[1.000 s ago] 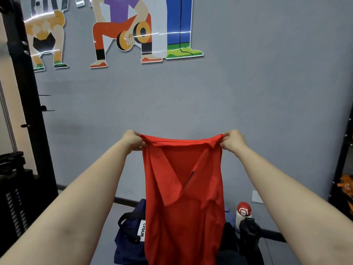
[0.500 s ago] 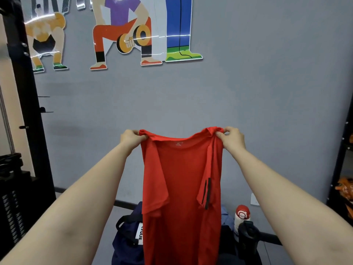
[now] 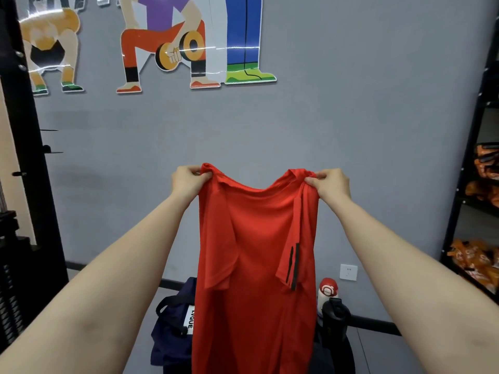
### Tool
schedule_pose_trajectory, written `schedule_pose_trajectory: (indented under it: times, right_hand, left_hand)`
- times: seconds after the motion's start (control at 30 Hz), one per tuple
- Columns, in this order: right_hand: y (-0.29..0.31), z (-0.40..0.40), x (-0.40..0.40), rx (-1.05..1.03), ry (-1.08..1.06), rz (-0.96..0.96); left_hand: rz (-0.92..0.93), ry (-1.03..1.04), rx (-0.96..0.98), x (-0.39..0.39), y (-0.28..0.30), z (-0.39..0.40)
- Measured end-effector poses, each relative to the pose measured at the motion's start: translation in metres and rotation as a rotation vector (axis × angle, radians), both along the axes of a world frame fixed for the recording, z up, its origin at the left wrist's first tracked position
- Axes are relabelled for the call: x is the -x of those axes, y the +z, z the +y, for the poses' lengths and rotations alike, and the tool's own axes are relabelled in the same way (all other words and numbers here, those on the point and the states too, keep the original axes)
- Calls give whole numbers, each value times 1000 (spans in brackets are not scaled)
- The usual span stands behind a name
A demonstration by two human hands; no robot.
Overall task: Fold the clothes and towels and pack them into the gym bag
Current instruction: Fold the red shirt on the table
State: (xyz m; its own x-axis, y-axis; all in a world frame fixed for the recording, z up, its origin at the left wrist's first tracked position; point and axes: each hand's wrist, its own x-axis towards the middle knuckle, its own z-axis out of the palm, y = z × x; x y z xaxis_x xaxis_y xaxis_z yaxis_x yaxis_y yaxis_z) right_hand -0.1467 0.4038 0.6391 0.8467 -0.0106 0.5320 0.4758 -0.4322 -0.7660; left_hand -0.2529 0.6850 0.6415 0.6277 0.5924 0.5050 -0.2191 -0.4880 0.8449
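Above gym bag [image 3: 172, 322]: red shirt [image 3: 256, 265] hangs, sleeves folded in, both hands' fingers [image 3: 201, 176] pinching shoulders.

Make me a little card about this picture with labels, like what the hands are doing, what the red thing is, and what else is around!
left hand: pinches the shirt's left shoulder
right hand: pinches the right shoulder
shirt: red, black stripes on one sleeve, hanging in the air, sleeves folded inward
gym bag: navy, white label, low behind the shirt
bottles: black bottle in front of a red-capped bottle, right of the shirt
wall: grey, with cartoon exercise pictures
packed yet: no, the shirt is not in the bag
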Motion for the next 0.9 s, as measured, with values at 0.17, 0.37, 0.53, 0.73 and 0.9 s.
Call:
schedule_pose_trajectory:
  times: [0.17,0.37,0.53,0.73,0.9]
  right_hand:
    - [12,-17,26,-44,-15,-34]
    - [19,-44,62,-95,-38,-79]
    - [20,-61,81,-119,-38,-76]
    - [6,-64,81,-84,-4,-4]
    - [-30,-54,69,1,9,102]
  left_hand:
    - [-5,23,2,24,10,-17]
    - [-56,-6,-18,57,11,-36]
    - [-98,-15,-28,76,16,-50]
    - [3,-35,-54,76,3,-55]
    - [104,-34,-98,56,-35,-49]
